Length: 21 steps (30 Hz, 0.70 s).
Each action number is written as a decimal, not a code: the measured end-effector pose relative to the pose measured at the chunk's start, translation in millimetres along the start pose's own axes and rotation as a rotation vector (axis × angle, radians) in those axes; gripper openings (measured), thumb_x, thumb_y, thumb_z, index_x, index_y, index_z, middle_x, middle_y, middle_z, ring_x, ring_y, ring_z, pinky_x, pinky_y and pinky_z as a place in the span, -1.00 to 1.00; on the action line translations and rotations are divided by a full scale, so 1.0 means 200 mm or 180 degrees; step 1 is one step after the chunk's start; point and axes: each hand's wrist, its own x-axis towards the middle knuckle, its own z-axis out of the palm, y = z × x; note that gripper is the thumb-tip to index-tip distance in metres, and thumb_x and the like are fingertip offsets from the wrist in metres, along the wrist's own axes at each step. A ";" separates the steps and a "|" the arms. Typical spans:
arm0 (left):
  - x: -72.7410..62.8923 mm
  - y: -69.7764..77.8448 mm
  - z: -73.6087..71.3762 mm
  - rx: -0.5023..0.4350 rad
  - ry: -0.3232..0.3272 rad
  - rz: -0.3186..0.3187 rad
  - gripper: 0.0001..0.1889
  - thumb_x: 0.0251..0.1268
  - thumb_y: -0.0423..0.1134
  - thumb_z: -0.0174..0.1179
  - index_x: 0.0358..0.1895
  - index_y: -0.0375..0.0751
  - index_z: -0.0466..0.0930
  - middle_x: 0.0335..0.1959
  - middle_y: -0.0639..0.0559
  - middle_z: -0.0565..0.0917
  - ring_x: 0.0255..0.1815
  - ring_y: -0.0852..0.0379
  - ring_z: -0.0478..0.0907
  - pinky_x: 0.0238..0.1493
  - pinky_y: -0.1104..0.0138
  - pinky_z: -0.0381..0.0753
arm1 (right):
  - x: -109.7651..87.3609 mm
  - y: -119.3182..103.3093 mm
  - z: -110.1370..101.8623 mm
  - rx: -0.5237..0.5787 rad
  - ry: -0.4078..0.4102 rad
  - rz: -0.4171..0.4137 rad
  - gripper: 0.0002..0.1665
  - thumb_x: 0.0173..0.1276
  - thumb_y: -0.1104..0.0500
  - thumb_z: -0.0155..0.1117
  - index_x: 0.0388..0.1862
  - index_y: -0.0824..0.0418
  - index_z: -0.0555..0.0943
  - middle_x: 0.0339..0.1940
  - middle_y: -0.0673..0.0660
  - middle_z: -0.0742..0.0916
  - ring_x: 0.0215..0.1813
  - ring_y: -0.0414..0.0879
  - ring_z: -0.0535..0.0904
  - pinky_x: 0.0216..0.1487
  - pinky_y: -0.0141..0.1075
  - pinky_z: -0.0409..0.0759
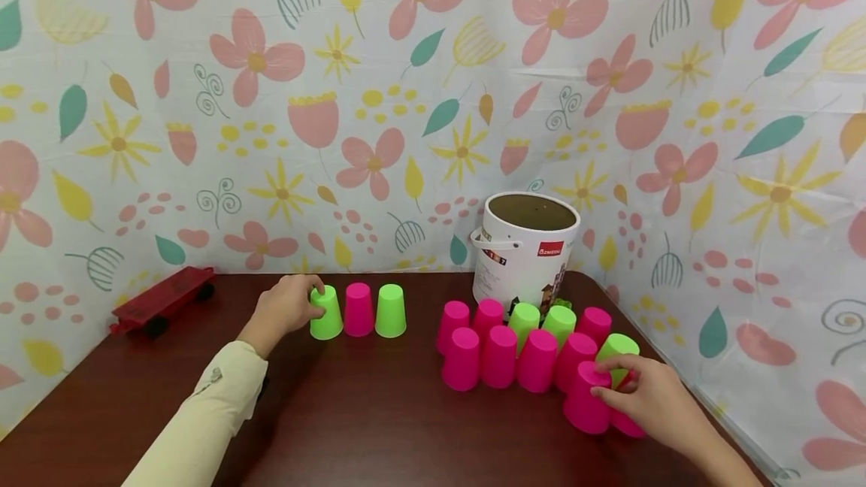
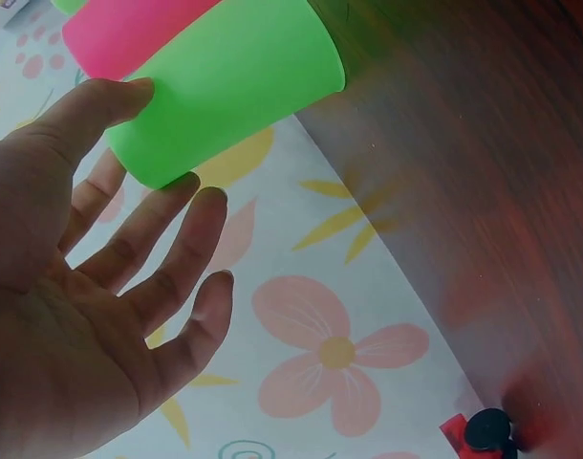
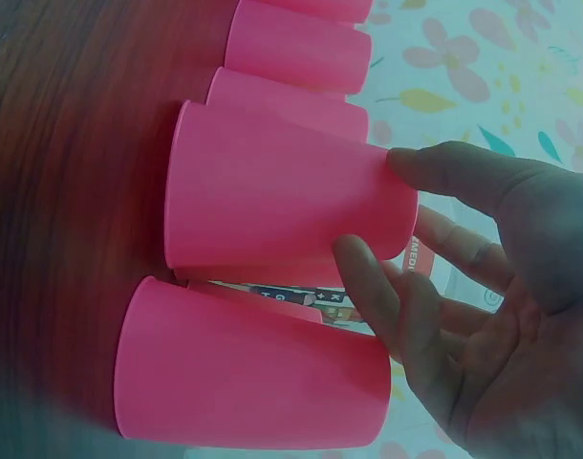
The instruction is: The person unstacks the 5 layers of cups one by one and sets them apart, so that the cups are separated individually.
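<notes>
My left hand (image 1: 287, 307) pinches the upper end of a green cup (image 1: 328, 318) standing upside down, thumb on one side and fingers at the other, as the left wrist view shows. Beside that cup, an upside-down pink cup (image 1: 359, 310) and another green cup (image 1: 391, 312) continue the row. On the right, my right hand (image 1: 649, 397) holds an upside-down pink cup (image 1: 585, 404) by its top, thumb and fingers around the closed end. A neighbouring pink cup (image 3: 258, 368) stands close by, partly hidden by the hand in the head view.
Several upside-down pink and green cups (image 1: 498, 359) cluster at right on the dark wooden table (image 1: 379, 419). Behind them stands a white bucket (image 1: 521, 261) with a handle. A red toy skateboard (image 1: 165, 295) lies at far left. Flower-printed cloth (image 1: 379, 224) hangs behind the table.
</notes>
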 end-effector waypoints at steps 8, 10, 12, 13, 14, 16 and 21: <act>0.00 0.00 0.00 -0.0023 0.0044 0.0026 -0.60 0.11 -0.12 0.45 0.01 -0.11 0.62 -0.20 -0.06 0.63 -0.28 0.02 0.54 -0.36 0.09 0.55 | 0.00 -0.01 -0.01 -0.0066 -0.0025 0.0068 -0.51 0.05 0.13 0.60 -0.05 0.26 0.68 -0.66 -0.04 0.63 -0.52 -0.15 0.53 -0.54 -0.36 0.53; 0.01 0.00 0.00 -0.0037 0.0076 0.0039 -0.60 0.11 -0.13 0.45 0.01 -0.12 0.62 -0.20 -0.07 0.63 -0.29 0.01 0.54 -0.36 0.08 0.55 | 0.01 -0.01 -0.02 -0.0097 -0.0005 0.0069 -0.50 0.04 0.14 0.61 -0.03 0.27 0.67 -0.64 -0.04 0.64 -0.52 -0.14 0.52 -0.55 -0.35 0.52; 0.01 0.00 0.00 -0.0033 0.0067 0.0041 -0.60 0.12 -0.12 0.44 0.02 -0.12 0.61 -0.20 -0.07 0.63 -0.28 0.01 0.54 -0.36 0.08 0.55 | 0.01 -0.01 -0.02 -0.0134 -0.0004 0.0084 -0.47 0.04 0.15 0.60 -0.01 0.28 0.66 -0.65 -0.03 0.62 -0.55 -0.13 0.50 -0.57 -0.35 0.51; 0.01 0.00 0.00 -0.0031 0.0066 0.0038 -0.61 0.13 -0.11 0.44 0.02 -0.11 0.61 -0.20 -0.07 0.63 -0.28 0.01 0.54 -0.36 0.09 0.54 | 0.01 -0.01 -0.03 -0.0147 -0.0004 0.0089 -0.46 0.03 0.15 0.61 0.01 0.28 0.66 -0.66 -0.03 0.62 -0.57 -0.12 0.49 -0.58 -0.34 0.50; 0.01 0.00 0.00 -0.0031 0.0068 0.0034 -0.61 0.13 -0.11 0.44 0.02 -0.11 0.61 -0.20 -0.08 0.63 -0.28 0.00 0.54 -0.36 0.09 0.54 | 0.01 0.00 -0.03 -0.0152 -0.0005 0.0086 -0.44 0.03 0.15 0.61 0.02 0.29 0.65 -0.66 -0.03 0.61 -0.58 -0.13 0.48 -0.59 -0.34 0.50; 0.00 0.00 0.00 -0.0034 0.0064 0.0037 -0.60 0.13 -0.11 0.44 0.02 -0.12 0.61 -0.20 -0.08 0.63 -0.28 0.00 0.53 -0.36 0.09 0.54 | 0.00 0.00 -0.03 -0.0155 0.0006 0.0071 -0.42 0.03 0.15 0.61 0.04 0.30 0.64 -0.66 -0.03 0.61 -0.60 -0.14 0.47 -0.60 -0.34 0.49; 0.00 0.00 0.00 -0.0066 0.0056 0.0040 -0.60 0.13 -0.13 0.44 0.02 -0.13 0.61 -0.19 -0.09 0.63 -0.28 0.00 0.53 -0.37 0.09 0.55 | -0.01 -0.04 -0.04 -0.0148 0.0321 -0.0165 -0.42 0.01 0.17 0.63 0.02 0.29 0.64 -0.37 0.10 0.66 -0.55 -0.18 0.46 -0.59 -0.35 0.47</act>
